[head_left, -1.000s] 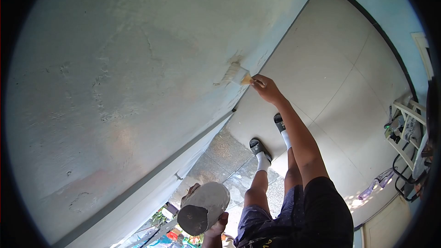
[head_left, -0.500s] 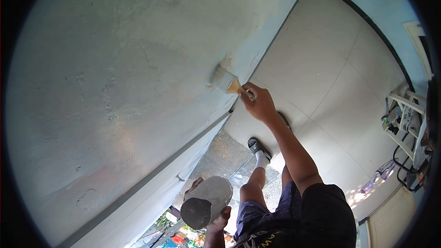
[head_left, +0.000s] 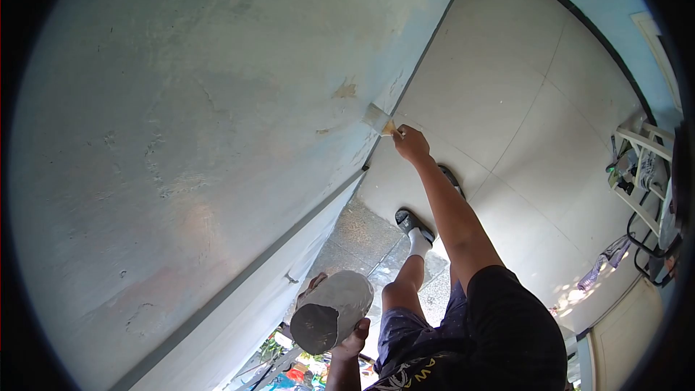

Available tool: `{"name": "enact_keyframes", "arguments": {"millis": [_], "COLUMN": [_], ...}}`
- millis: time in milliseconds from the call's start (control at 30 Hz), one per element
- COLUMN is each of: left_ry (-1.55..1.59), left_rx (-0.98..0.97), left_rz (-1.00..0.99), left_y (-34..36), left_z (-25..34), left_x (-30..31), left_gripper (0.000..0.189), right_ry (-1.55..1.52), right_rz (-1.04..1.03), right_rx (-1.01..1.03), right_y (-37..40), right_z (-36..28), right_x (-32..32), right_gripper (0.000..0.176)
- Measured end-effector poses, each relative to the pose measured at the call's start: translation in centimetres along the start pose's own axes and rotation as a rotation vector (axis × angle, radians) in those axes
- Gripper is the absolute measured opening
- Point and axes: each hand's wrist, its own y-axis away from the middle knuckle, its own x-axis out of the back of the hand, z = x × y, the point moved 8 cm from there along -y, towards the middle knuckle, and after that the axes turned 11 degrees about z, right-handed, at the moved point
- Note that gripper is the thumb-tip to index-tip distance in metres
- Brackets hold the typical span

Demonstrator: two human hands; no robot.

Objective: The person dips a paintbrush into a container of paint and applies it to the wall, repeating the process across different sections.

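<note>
In the head view, my right hand (head_left: pixel 410 143) is closed round the handle of a paintbrush (head_left: pixel 378 119). The brush's wide bristles meet the painted wall (head_left: pixel 239 137) low down, close to where it joins the floor. My left hand (head_left: pixel 352 340) grips a whitish cylindrical paint container (head_left: pixel 350 297) from both sides, in front of my body. A round dark grey area shows at its nearer end; whether that is paint inside cannot be told. Bare patches and flaking spots mark the wall, including a brownish patch (head_left: pixel 346 89) left of the brush.
A grey ledge strip (head_left: pixel 239 279) runs along the wall. Pale floor tiles (head_left: pixel 499 123) lie to the right, with my sandalled foot (head_left: pixel 415 226) on the ground. A white rack (head_left: pixel 641 163) holding items and a crumpled cloth (head_left: pixel 604 264) are at far right.
My right hand has moved the paintbrush right and slightly down the wall, towards the floor edge, off the brownish patch. The left hand still holds the container; the view has shifted slightly.
</note>
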Motion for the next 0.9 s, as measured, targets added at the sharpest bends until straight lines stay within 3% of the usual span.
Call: {"name": "enact_keyframes", "arguments": {"millis": [100,300,433,567,633,767,900], "left_ry": [0.028,0.141,0.128,0.143,0.122,0.088,0.080], "left_rx": [-0.024,-0.046,-0.110,-0.195,-0.176,-0.123,-0.169], "left_rz": [-0.001,-0.038,0.005,0.050,0.049,0.058,0.057], "left_y": [-0.5,-1.3,-2.1,-2.9,-2.8,-2.2,-1.9], "left_z": [0.4,2.6,4.1,4.9,4.7,3.6,4.5], "left_x": [0.2,-0.2,0.0,0.1,0.3,0.3,1.3], "left_gripper": [0.060,0.064,0.061,0.058,0.057,0.057,0.058], "right_ry": [0.074,-0.359,-0.672,-0.507,-0.305,0.011,0.126], "right_rz": [-0.018,0.019,0.020,-0.047,0.043,0.011,-0.036], "right_rx": [-0.031,0.189,0.303,0.218,0.213,0.042,0.023], "right_y": [0.7,6.9,7.6,2.8,0.6,-1.1,-0.1], "right_z": [-1.8,-18.4,-22.2,-16.0,-9.8,-1.2,-5.1], "right_x": [2.2,16.3,19.9,11.4,7.1,2.1,4.6], "right_gripper": [0.036,0.032,0.029,0.029,0.031,0.034,0.033]}}
